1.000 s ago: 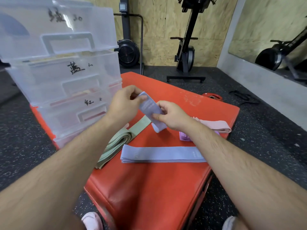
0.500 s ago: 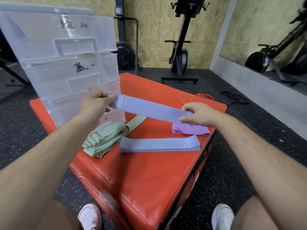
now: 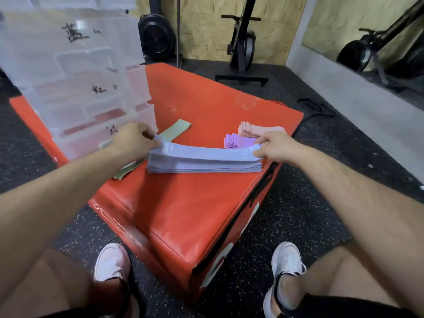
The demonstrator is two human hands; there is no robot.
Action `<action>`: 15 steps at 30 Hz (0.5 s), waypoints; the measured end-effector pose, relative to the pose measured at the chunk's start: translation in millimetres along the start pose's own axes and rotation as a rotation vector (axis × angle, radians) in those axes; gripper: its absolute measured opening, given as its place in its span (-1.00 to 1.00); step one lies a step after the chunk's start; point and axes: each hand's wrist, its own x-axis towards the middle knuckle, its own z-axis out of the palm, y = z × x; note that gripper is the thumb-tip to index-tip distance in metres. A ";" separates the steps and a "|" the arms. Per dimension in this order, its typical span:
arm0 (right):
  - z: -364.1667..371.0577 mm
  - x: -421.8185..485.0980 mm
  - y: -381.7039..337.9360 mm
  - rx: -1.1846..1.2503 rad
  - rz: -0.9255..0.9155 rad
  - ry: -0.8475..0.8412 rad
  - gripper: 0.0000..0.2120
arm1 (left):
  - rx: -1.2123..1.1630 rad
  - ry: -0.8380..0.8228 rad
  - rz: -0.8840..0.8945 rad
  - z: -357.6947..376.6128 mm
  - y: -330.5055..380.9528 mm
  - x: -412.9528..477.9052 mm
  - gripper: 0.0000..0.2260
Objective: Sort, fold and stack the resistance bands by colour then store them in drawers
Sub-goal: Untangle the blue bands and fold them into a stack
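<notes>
Pinched endwise by left hand (image 3: pixel 135 141) and right hand (image 3: pixel 274 145): blue band (image 3: pixel 206 153) printed "20", over blue stack (image 3: pixel 202 168) mid-frame; upper-left drawers (image 3: pixel 75 72) handwritten 蓝, 红.

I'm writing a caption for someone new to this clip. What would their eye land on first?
The bright red padded box fills the centre. Above its top, the left hand and right hand each pinch an end of a lavender band, over a stack of matching bands. At the box's rear left stands a clear drawer unit with handwritten labels.
</notes>
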 end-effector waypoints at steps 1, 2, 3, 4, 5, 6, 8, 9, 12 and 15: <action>2.5 -0.5 1.0 -0.024 -0.001 0.000 -0.72 | 0.035 -0.002 0.009 2.4 -0.2 -0.9 -0.90; 5.0 -1.2 1.9 -0.053 -0.008 -0.004 -0.72 | 0.054 -0.009 0.013 3.8 -0.7 -1.2 -0.89; 7.4 -2.0 1.9 -0.082 -0.015 -0.011 -0.73 | 0.067 -0.016 0.014 5.3 -1.4 -1.3 -0.89; 9.7 -2.6 1.9 -0.105 -0.021 -0.015 -0.74 | 0.079 -0.022 0.013 6.7 -2.6 -1.0 -0.90; 11.6 -3.5 1.0 -0.121 -0.025 -0.014 -0.76 | 0.093 -0.023 0.014 8.2 -3.9 -1.2 -0.90; 13.3 -4.1 0.4 -0.131 -0.030 -0.012 -0.78 | 0.103 -0.022 0.013 9.7 -5.5 -1.3 -0.90; 15.7 -5.4 -0.2 -0.139 -0.036 -0.015 -0.80 | 0.103 -0.022 0.016 13.6 -9.0 -2.4 -0.87; 16.3 -6.4 -0.6 -0.150 -0.037 -0.020 -0.82 | 0.094 -0.025 0.020 16.2 -11.0 -2.8 -0.86; 18.7 -7.6 -0.7 -0.156 -0.029 -0.021 -0.78 | 0.078 -0.027 0.063 22.3 -17.2 -3.3 -0.81; 20.5 -9.4 0.0 -0.162 -0.012 -0.018 -0.69 | 0.142 -0.049 0.086 27.2 -24.9 -2.8 -0.73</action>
